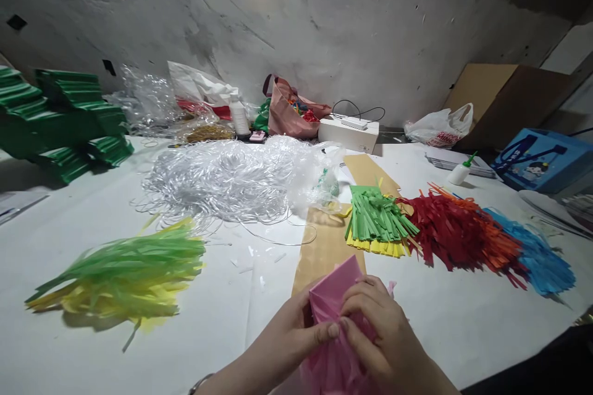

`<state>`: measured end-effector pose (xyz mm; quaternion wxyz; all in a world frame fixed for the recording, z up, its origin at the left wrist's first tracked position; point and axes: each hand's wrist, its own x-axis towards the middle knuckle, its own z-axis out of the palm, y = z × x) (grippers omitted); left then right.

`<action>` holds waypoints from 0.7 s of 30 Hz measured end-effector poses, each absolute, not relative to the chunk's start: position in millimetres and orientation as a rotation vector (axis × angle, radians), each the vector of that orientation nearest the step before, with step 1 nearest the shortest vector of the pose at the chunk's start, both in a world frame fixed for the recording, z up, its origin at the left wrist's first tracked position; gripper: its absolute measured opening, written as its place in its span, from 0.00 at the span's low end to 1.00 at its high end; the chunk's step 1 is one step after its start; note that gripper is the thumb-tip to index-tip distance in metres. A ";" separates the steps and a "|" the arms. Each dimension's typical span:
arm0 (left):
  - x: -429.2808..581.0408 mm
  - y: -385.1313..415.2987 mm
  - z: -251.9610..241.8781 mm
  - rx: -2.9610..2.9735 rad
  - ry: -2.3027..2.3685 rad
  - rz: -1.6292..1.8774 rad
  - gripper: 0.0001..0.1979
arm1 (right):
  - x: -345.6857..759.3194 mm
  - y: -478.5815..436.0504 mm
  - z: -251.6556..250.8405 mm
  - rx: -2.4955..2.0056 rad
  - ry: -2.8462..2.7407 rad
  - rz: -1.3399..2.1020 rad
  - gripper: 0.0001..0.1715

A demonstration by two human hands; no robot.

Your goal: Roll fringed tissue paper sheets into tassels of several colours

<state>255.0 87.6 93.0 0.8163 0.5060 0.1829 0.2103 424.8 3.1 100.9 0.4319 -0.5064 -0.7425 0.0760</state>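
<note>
Near the table's front edge, both my hands are closed on a folded piece of pink tissue paper [336, 281], its lower part hanging toward me in loose strips. My left hand [296, 333] grips it from the left, thumb pressed on the front. On the right side, my right hand [380, 324] pinches the paper with thumb and fingers, the two thumbs almost touching. Just beyond lies a strip of brown cardboard [324, 241]. Green fringed paper [377, 213] over yellow fringe rests at the cardboard's right side.
Green and yellow fringed tissue [130, 271] lies at left. Red fringe [454, 228] and blue fringe [542, 253] lie at right. Behind are a heap of clear plastic string [231, 179], a glue bottle [458, 171], a white box [349, 134] and a pink bag [294, 111]. Green stacks [65, 117] stand far left.
</note>
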 end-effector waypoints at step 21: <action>246.8 84.5 81.3 1.981 0.625 0.652 0.19 | 400.7 -4.0 84.3 -1.567 -1.890 -0.414 0.33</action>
